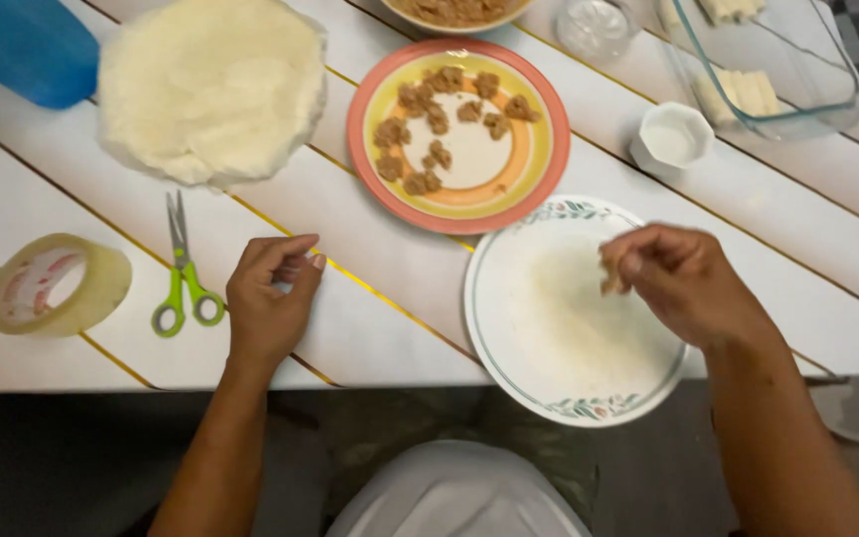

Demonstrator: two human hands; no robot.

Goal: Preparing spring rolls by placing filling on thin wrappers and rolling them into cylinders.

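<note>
Nearest the camera, at the bottom centre of the frame, a pale rounded shape, likely the person's clothed lap, sits below the desk (390, 328) edge. Both forearms reach up from it onto the white slatted top.

At centre right the right hand (683, 283) hovers over a white plate with a floral rim (509, 373). On that plate lies a thin, nearly see-through round wrapper (589, 318), flat, with no clear long axis. The fingers (620, 267) are pinched narrow on a small brown lump of filling (608, 283), held at the hand's left side, directly above the upper middle of the wrapper. The wrist comes in from the lower right, palm turned down and leftward.

Left of centre, the left hand (268, 298) rests on the bare desk, well apart from the plate, fingers curled loosely in and holding nothing that I can make out. So the right hand is clearly the nearer 1 to the wrapper.

Upper centre holds a pink-rimmed plate (459, 214) with more brown lumps; upper left, a stack of pale wrappers (211, 89). Green-handled scissors (183, 283) and a tape roll (57, 283) lie at left.
</note>
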